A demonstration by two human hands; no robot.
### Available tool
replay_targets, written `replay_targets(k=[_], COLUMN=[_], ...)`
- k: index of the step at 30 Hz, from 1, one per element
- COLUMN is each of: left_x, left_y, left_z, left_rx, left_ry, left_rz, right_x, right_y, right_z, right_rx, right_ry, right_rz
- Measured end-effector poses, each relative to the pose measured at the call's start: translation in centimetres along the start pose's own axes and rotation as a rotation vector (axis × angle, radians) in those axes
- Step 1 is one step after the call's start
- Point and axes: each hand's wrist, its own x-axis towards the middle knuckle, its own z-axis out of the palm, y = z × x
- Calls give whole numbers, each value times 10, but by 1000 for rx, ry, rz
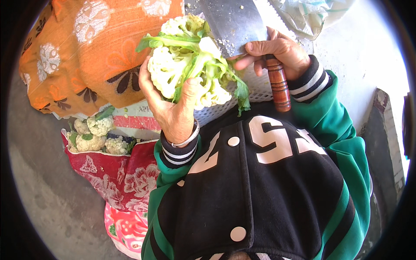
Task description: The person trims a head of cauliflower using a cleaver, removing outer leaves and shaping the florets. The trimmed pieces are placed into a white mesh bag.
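Note:
My left hand (172, 113), with a metal bangle at the wrist, cups a trimmed cauliflower (191, 68) from below and the left side. Its cut stem and green ribs face up, and one leaf hangs over the right side. A cleaver (239, 27) is pinched in my right hand (279, 53) where blade meets handle, the thumb lying flat on the steel. White crumbs stick to the blade. Its turned wooden handle (278, 84) points back towards my chest. The blade's lower left corner overlaps the cauliflower; whether they touch I cannot tell.
Beneath the cauliflower is a white perforated plastic basket (214, 112). Orange patterned cloth (107, 65) covers something at the left. Several cauliflowers (94, 136) sit beside a red floral cloth (126, 175) at lower left. A whitish plastic sack (313, 16) lies at the upper right.

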Motion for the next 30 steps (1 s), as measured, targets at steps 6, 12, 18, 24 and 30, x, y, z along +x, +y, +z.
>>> replay_targets(k=[6, 12, 18, 24, 30], left_x=[3, 5, 6, 4, 3], left_y=[-3, -3, -2, -3, -3], left_z=[-2, -1, -2, 1, 4], left_rx=[-55, -104, -117, -113, -69], left_ry=[27, 1, -7, 2, -17], left_rz=[-50, -80, -83, -69, -17], right_x=[4, 6, 1, -4, -7], right_y=[2, 3, 9, 11, 11], right_z=[-3, 0, 9, 19, 26], right_rx=[-15, 53, 101, 165, 162], right_ry=[-16, -52, -25, 28, 153], right_rz=[9, 63, 111, 126, 146])
